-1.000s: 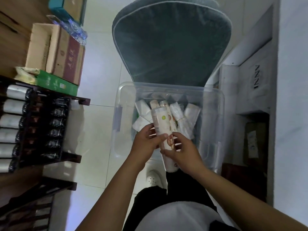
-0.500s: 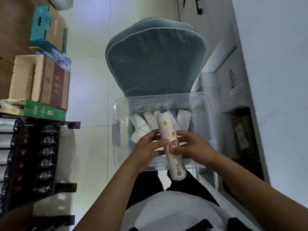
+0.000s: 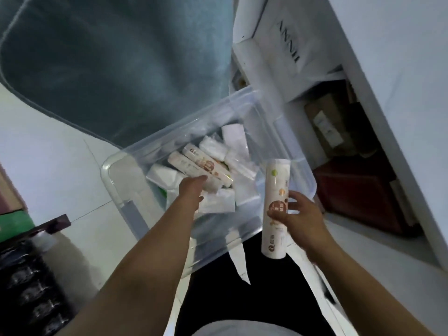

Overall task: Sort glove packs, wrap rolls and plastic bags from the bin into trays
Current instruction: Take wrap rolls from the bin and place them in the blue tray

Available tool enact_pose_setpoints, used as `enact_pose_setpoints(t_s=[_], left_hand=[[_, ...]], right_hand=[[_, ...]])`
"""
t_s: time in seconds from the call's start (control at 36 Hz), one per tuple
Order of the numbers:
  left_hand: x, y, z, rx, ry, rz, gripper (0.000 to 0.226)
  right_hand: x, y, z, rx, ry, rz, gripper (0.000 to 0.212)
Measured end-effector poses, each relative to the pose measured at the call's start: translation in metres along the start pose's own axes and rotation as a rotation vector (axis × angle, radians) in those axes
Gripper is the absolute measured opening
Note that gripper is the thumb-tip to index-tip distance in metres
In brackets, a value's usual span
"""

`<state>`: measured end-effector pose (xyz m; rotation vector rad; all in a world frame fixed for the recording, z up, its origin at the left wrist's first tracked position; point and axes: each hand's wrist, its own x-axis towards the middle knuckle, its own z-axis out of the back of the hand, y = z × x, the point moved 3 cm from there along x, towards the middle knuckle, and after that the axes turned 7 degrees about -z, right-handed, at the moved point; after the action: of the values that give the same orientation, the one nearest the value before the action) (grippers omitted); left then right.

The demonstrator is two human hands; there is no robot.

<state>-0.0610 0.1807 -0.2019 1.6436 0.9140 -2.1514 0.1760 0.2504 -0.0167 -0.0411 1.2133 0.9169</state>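
A clear plastic bin (image 3: 126, 190) stands on the floor in front of me. Inside lie two wrap rolls (image 3: 206, 166) with white and orange labels, side by side, among several white packs (image 3: 232, 139). My right hand (image 3: 298, 214) holds another wrap roll (image 3: 276, 202) upright by its middle, over the bin's right front corner. My left hand (image 3: 191, 190) reaches down into the bin, fingers touching the near ends of the two rolls and a white pack; its grip is hidden.
A grey-blue cushioned seat (image 3: 116, 64) sits behind the bin. White boxes (image 3: 286, 52) and a dark shelf opening with cartons (image 3: 339, 141) are on the right. A dark bottle rack (image 3: 31, 282) stands at lower left. My dark trousers (image 3: 242, 287) are below.
My left hand let go of the roll and dropped into the bin. My right hand carried the roll to the right alone. The view swung closer and tilted.
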Motion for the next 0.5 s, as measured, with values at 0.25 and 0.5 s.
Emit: enact_pose_setpoints(t_s=[0.25,0.5], left_hand=[[0.03,-0.006,-0.031,-0.027,-0.236,0.064,0.097],[0.028,-0.004,-0.029,-0.164,-0.098,0.074,0.057]], right_hand=[[-0.006,-0.023,0.008,0.029,-0.059,-0.111,0.044],[-0.008,-0.028,0.009,0.05,-0.06,-0.109,0.043]])
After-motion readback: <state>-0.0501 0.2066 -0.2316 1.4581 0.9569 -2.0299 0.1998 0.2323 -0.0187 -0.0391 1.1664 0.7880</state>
